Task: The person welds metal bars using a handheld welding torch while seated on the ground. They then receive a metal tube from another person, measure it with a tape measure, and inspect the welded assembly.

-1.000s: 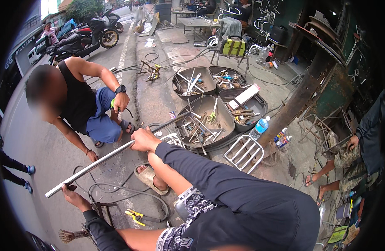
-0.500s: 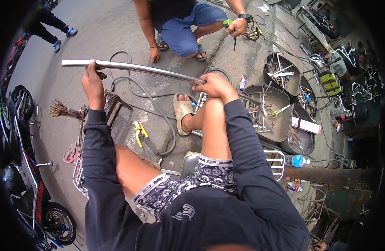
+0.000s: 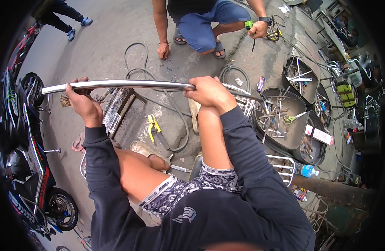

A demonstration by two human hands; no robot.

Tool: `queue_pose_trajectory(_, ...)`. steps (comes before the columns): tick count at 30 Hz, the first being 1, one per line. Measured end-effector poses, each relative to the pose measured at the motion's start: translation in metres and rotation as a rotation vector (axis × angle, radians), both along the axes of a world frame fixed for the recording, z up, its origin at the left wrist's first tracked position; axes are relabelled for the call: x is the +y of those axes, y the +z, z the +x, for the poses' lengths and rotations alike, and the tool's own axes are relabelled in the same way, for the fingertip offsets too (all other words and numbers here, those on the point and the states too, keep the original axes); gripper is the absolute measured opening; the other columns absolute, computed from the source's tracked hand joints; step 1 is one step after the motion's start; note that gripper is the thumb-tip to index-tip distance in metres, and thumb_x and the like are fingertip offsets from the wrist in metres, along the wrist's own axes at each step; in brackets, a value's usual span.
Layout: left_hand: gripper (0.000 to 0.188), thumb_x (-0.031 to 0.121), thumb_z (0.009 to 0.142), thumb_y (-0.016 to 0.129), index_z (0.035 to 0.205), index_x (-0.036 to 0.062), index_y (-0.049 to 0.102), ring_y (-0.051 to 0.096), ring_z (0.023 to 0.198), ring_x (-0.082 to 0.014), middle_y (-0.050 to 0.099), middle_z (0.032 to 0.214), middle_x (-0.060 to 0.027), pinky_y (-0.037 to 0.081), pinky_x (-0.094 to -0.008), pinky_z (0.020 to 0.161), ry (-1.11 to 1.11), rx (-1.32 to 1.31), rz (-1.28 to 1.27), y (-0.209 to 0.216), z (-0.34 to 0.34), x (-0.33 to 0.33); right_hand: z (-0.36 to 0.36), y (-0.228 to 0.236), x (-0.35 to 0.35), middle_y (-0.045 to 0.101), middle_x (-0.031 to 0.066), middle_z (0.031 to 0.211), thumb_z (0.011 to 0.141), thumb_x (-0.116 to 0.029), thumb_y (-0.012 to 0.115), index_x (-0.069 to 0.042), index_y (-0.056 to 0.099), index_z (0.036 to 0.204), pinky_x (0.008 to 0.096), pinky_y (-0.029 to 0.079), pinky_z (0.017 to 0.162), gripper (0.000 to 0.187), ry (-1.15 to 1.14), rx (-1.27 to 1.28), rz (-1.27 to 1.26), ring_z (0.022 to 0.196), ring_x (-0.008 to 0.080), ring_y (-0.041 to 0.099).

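Note:
A shiny metal tube (image 3: 134, 84), gently curved, lies almost level across my front, above the ground. My left hand (image 3: 87, 105) grips it near its left end, thumb in front and fingers behind. Over my raised right knee, my right hand (image 3: 211, 93) is wrapped around the tube's right part, knuckles up. A thinner dark rod (image 3: 246, 96) shows beyond that hand; whether it joins the tube is hidden. Under the tube stand a rough metal stand (image 3: 127, 109) and, on the ground, a yellow electrode holder (image 3: 152, 126) with its cable.
Black trays (image 3: 290, 104) of rods, tools and green-handled scissors (image 3: 293, 118) sit at right. Opposite me a person squats, a green tape measure (image 3: 249, 25) in one hand. A motorcycle (image 3: 35, 180) stands at left, a water bottle (image 3: 306, 170) at right.
The tube's left end has come down and left with my left hand, so the tube is now nearly level. My view has shifted, and my left sandal now shows more fully.

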State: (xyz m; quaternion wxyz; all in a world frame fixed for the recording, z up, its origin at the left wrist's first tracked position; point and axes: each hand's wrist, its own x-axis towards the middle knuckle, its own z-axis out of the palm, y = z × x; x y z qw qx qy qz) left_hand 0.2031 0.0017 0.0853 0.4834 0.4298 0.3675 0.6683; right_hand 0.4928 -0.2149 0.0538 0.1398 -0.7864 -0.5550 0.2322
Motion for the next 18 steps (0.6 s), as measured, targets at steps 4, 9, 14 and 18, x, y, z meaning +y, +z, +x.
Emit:
queue_pose_trajectory(4,0.041,0.043,0.111,0.041,0.118,0.0048,0.053,0.066,0.097,-0.0245,0.069,0.103,-0.0162,0.055,-0.0384,0.081,0.006,-0.007,-0.046,0.004,-0.017,-0.003,-0.012,-0.002,0.01,0.075,0.0153,0.092,0.089,-0.043,0.072,-0.01,0.074,0.097,0.0553,0.048,0.087,0.033,0.032,-0.015,0.048,0.097,0.0407,0.07)
queue_pose_trajectory(9,0.042,0.044,0.111,0.041,0.121,0.0044,0.05,0.065,0.1,-0.0277,0.067,0.106,-0.0193,0.054,-0.0431,0.092,-0.03,-0.061,-0.09,0.008,-0.035,-0.007,-0.023,-0.001,0.018,0.075,0.0167,0.092,0.089,-0.043,0.072,-0.011,0.075,0.099,0.0523,0.049,0.086,0.034,0.058,-0.013,0.04,0.096,0.0407,0.07)
queue_pose_trajectory(14,0.045,0.044,0.111,0.043,0.124,0.0013,0.047,0.066,0.098,-0.0344,0.066,0.109,-0.0228,0.053,-0.0461,0.095,-0.096,-0.075,-0.071,0.012,-0.04,-0.015,-0.026,0.005,0.023,0.076,0.0178,0.101,0.089,-0.041,0.07,-0.01,0.076,0.103,0.0568,0.045,0.096,0.034,0.061,0.047,-0.089,0.105,0.0381,0.07)
queue_pose_trajectory(18,0.046,0.044,0.111,0.043,0.125,0.0003,0.046,0.068,0.097,-0.0356,0.067,0.109,-0.0229,0.053,-0.0454,0.094,-0.119,-0.099,-0.068,0.014,-0.037,-0.015,-0.025,0.006,0.024,0.076,0.0178,0.1,0.089,-0.043,0.071,-0.01,0.076,0.103,0.058,0.045,0.097,0.037,0.036,0.029,-0.076,0.106,0.0393,0.069)
